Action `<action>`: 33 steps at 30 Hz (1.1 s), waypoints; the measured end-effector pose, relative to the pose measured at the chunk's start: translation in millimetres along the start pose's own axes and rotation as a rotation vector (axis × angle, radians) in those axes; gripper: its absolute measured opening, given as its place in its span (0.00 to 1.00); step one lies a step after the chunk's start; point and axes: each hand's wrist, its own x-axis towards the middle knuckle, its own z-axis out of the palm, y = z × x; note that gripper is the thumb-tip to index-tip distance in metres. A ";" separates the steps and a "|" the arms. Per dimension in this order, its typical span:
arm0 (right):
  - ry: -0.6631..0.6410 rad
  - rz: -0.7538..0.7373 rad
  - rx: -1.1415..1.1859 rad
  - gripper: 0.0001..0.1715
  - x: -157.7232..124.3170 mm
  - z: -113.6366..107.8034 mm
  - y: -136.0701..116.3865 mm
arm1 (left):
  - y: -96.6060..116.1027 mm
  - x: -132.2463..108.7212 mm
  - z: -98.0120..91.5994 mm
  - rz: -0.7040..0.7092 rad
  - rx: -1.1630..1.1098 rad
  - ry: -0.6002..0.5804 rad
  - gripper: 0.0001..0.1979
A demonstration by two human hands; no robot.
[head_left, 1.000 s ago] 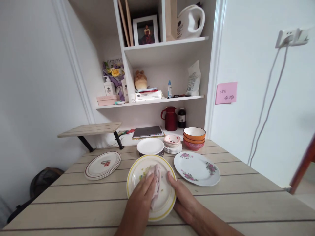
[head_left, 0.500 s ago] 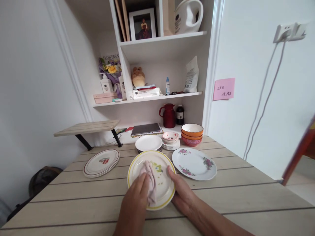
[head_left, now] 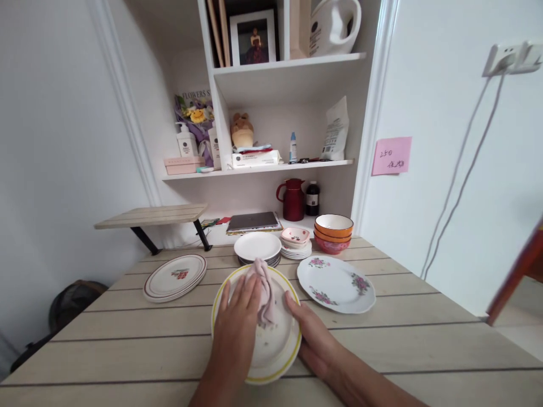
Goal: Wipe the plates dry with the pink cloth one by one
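Note:
A cream plate (head_left: 275,353) with a yellow rim is tilted up off the table in front of me. My right hand (head_left: 311,333) grips its right edge, thumb over the rim and the other fingers hidden beneath. Against the plate's face, my left hand (head_left: 237,316) presses a crumpled pale pink cloth (head_left: 265,291), its fingers lying over the cloth's left side. Cloth and hand cover most of the plate's printed picture. To the right lies a large white plate (head_left: 337,282) with pink flowers, and to the left a stack of red-rimmed plates (head_left: 176,277).
Behind the held plate stand a stack of white-topped plates (head_left: 257,246), small dishes (head_left: 296,237) and orange and red bowls (head_left: 333,233). A small raised wooden shelf (head_left: 153,216) is at back left. A dark red jug (head_left: 292,200) stands in the shelving.
My left hand has slid the cloth up across the plate, its fingers now more spread. The plate has shifted slightly down and toward me, still in my right hand. The view has turned slightly.

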 end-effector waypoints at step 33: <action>0.137 0.049 0.122 0.30 4.9 -5.4 -2.6 | -12.0 -46.0 2.2 0.211 0.089 0.168 0.20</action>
